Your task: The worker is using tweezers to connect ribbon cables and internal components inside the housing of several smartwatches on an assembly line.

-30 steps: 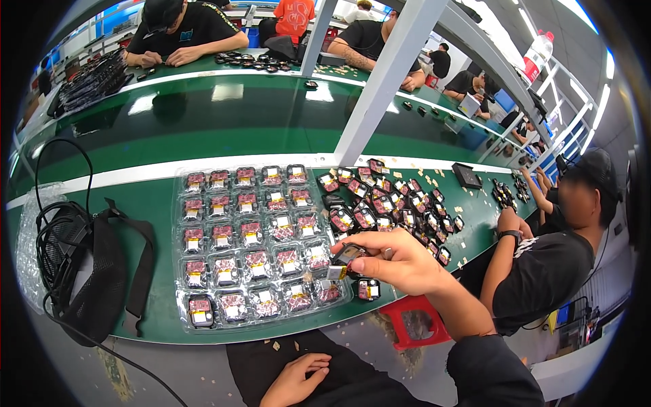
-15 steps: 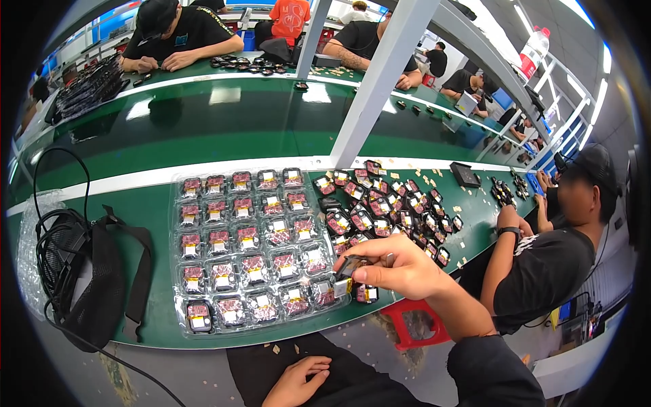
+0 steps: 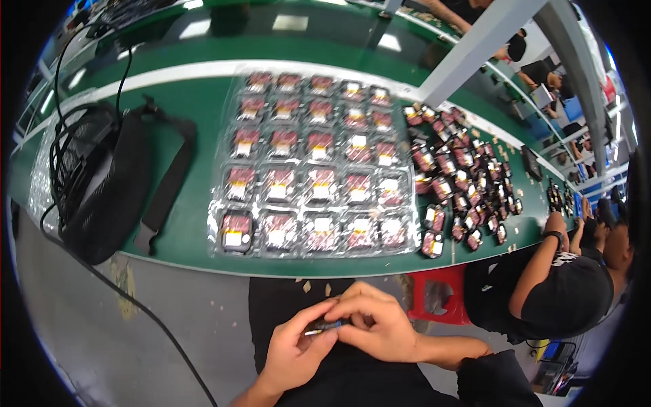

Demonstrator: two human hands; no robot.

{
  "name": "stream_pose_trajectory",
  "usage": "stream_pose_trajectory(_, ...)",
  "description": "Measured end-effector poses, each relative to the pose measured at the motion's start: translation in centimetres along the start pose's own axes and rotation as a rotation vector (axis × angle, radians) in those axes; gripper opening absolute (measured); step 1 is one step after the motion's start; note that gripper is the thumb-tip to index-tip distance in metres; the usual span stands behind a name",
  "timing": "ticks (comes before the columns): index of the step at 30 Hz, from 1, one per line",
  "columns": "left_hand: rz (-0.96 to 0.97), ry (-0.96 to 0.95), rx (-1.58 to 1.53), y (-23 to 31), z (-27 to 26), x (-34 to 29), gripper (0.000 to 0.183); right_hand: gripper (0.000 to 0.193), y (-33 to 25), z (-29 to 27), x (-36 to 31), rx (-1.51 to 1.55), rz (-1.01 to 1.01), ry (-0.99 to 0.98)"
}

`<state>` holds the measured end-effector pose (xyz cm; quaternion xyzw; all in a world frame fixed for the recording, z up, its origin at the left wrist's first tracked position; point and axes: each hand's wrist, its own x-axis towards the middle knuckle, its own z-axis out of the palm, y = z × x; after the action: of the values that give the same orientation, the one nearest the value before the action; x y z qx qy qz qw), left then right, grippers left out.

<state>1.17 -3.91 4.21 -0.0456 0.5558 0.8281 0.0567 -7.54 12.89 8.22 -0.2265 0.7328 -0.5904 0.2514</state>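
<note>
My left grip [image 3: 297,353] and right grip [image 3: 383,325] pinch a small black gadget [image 3: 328,327] between them, low in the middle of the frame, above my dark trousers [image 3: 366,380]. The green bench [image 3: 194,210] curves across the centre, carrying a clear tray [image 3: 215,234] of gadgets, a loose pile [image 3: 461,180] to its right, and a black bag [image 3: 112,197] at left. Beyond the bench's white edging, a glossy strip [image 3: 325,49] reflects lights. A grey post [image 3: 478,51] slants at upper right; below it, a red stool [image 3: 420,292] stands on grey floor [image 3: 180,298] beside a co-worker [image 3: 566,295].
</note>
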Motion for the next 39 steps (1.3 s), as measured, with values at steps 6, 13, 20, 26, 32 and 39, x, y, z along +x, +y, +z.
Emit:
stream_pose_trajectory(6,-0.047,0.179,0.103,-0.3,-0.5,-0.5,0.051,0.042,1.0,0.9,-0.1,0.401,0.266,-0.05)
stream_pose_trajectory(13,-0.1,0.278,0.252,0.6,-2.2,-0.2,0.03,0.042,0.6,-2.0,0.5,0.138,-0.296,-0.139)
stream_pose_trajectory(20,-0.126,0.202,0.32,1.1,-1.9,-0.1,0.029,0.059,-0.7,-1.9,0.5,0.051,-0.273,-0.045)
stream_pose_trajectory(26,-0.174,0.135,0.351,1.7,-1.8,0.0,0.03,0.053,1.5,-1.5,2.2,0.085,-0.42,-0.128)
stream_pose_trajectory(32,-0.137,0.186,0.409,1.9,-1.7,0.1,0.03,0.05,1.8,-2.3,2.4,-0.106,-0.473,-0.103)
stream_pose_trajectory(39,-0.089,0.16,0.414,1.5,-2.1,0.0,0.035,0.048,2.1,-2.2,2.0,-0.188,-0.504,-0.085)
